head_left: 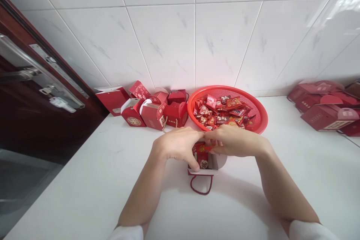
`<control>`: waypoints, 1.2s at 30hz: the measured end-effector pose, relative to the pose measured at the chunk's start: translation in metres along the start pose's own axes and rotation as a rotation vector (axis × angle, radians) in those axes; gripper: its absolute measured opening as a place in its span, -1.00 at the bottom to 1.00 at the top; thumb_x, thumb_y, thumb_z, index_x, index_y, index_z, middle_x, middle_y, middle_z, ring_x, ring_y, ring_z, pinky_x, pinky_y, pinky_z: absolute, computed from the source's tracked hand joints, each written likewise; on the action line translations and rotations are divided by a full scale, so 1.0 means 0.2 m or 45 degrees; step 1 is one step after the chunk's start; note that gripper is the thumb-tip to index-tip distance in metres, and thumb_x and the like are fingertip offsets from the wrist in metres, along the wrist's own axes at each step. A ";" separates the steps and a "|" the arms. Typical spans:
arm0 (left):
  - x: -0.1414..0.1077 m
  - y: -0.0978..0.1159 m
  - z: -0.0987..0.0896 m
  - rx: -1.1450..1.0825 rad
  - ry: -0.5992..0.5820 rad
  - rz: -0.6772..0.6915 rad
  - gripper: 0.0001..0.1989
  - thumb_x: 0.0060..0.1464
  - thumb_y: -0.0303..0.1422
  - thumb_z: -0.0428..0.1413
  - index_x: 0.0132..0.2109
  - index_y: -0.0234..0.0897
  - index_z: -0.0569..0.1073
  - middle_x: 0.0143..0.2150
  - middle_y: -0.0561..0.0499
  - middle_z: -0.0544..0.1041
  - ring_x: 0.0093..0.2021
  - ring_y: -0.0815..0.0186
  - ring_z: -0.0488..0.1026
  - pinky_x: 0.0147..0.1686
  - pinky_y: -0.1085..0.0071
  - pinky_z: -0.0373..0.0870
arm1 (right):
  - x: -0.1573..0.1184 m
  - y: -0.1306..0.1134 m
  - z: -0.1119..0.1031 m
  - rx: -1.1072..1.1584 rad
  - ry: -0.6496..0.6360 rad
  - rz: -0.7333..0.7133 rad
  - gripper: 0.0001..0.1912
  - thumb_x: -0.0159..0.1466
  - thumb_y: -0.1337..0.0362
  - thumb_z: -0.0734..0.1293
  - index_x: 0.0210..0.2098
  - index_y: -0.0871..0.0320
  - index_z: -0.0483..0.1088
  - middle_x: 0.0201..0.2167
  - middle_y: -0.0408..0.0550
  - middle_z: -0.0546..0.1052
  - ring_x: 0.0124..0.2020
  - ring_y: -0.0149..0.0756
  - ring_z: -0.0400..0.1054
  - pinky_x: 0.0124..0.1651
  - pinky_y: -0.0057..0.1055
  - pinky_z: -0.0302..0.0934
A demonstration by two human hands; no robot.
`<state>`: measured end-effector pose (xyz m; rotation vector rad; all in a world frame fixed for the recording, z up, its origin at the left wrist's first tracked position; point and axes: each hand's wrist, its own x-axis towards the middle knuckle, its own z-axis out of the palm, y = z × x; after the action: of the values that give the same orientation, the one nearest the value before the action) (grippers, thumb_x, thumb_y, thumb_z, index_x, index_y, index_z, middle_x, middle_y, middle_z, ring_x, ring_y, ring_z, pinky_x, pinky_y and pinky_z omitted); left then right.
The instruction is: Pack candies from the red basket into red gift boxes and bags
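From my remote seat: both hands (177, 143) (233, 140) sit low over an open red-and-white paper gift box (203, 171) on the counter (84, 180), curved inward, fingertips meeting above its mouth. The left thumb (194, 164) reaches down to the box's near edge. The right fingers (216, 144) curl at a small red packet (207, 149) in the opening; I can't tell whether they grip it or only touch it, and the left hand's hold is just as unclear. More red packets (199, 150) show inside. A red cord handle (201, 186) hangs loose on my side.

Risks: the light box could tip or crease under thumb pressure, and a packet could slip out beside it. The cord could snag a wrist.

Farther out, a red plastic basket (253, 108) of wrapped sweets (219, 110) sits just past the hands. Red gift boxes (153, 114) stand left of it, more (329, 116) lie far right, against the tiled wall (194, 37).
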<state>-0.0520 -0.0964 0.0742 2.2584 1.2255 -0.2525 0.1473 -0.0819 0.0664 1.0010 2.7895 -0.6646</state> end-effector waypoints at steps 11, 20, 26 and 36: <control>-0.01 -0.01 -0.01 -0.048 -0.020 0.018 -0.37 -0.16 -0.12 0.33 0.11 -0.12 0.46 -0.20 0.05 0.57 -0.22 0.13 0.50 -0.35 0.38 0.26 | -0.04 -0.01 -0.03 0.084 0.030 0.007 -0.83 0.33 0.36 0.28 -0.15 0.13 0.50 -0.23 -0.08 0.62 -0.31 -0.27 0.46 -0.38 -0.39 0.08; -0.10 -0.07 -0.04 -0.142 0.091 -0.003 -0.33 -0.06 -0.15 0.32 0.23 0.00 0.41 0.11 0.04 0.55 0.14 0.07 0.42 -0.02 0.36 0.31 | -0.10 0.03 -0.06 0.099 0.176 -0.041 -0.84 0.36 0.34 0.27 -0.23 0.12 0.51 -0.22 -0.07 0.58 -0.28 -0.28 0.42 -0.29 -0.40 0.13; -0.11 -0.07 -0.06 -0.148 0.090 -0.082 -0.33 -0.05 -0.14 0.31 0.24 -0.01 0.42 0.07 0.03 0.57 0.10 0.08 0.45 -0.10 0.39 0.33 | -0.09 0.01 -0.06 0.111 -0.040 -0.002 -0.84 0.34 0.29 0.31 -0.27 0.09 0.55 -0.29 -0.09 0.59 -0.29 -0.26 0.41 -0.27 -0.37 0.14; -0.13 -0.08 -0.08 -0.072 0.067 -0.200 -0.35 -0.08 0.09 0.27 0.11 -0.12 0.55 -0.26 0.02 0.55 -0.16 0.13 0.46 -0.27 0.38 0.30 | -0.07 0.05 -0.06 0.089 -0.107 0.141 -0.83 0.27 0.22 0.40 -0.20 0.17 0.51 -0.23 -0.02 0.60 -0.22 -0.19 0.44 -0.29 -0.37 0.14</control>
<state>-0.0823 -0.0987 0.0923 2.1360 1.4217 -0.2159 0.1655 -0.0769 0.0769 1.1040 2.6338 -0.7752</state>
